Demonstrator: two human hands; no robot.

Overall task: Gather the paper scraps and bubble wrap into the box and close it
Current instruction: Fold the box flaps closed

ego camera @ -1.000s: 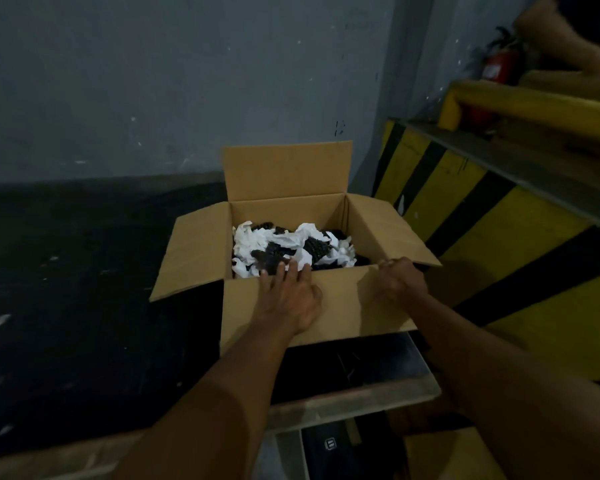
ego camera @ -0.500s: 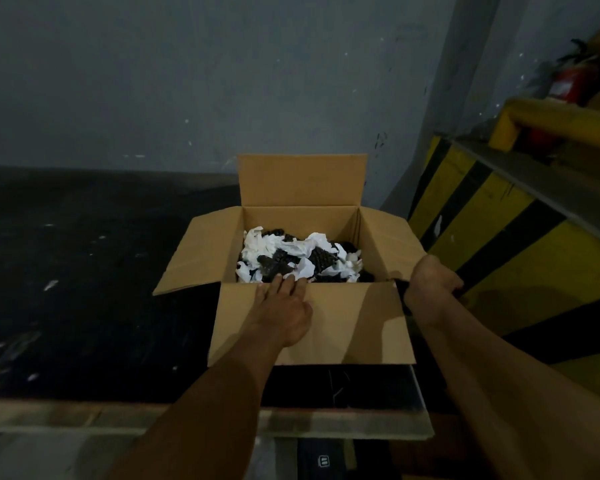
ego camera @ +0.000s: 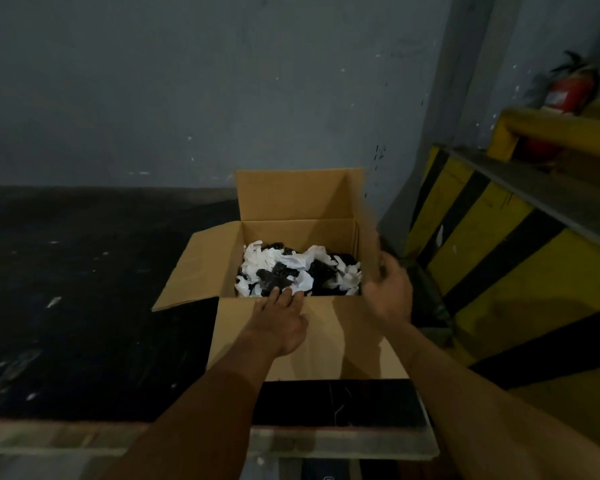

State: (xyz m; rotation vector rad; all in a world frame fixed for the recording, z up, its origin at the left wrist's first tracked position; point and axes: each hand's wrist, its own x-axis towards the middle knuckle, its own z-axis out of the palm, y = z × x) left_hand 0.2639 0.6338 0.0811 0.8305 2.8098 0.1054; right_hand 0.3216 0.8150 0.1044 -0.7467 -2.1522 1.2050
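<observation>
Closing step: the right flap (ego camera: 368, 220) is coming up.
Paper scraps (ego camera: 293, 263) and dark bubble wrap (ego camera: 274, 280) are sitting inside the cardboard box (ego camera: 326, 341). The left hand (ego camera: 278, 323) is pressing flat at its 6 o'clock rim. The right hand (ego camera: 392, 292) is clasping the right flap at 3 o'clock, now upright, splayed outward earlier. Next, it is needing folding inward.

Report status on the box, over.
Left hand flat on near flap. Right hand grips right flap, upright. Box open, scraps inside. Left flap splayed outward.

Dim, murky, wide-angle edge distortion
</observation>
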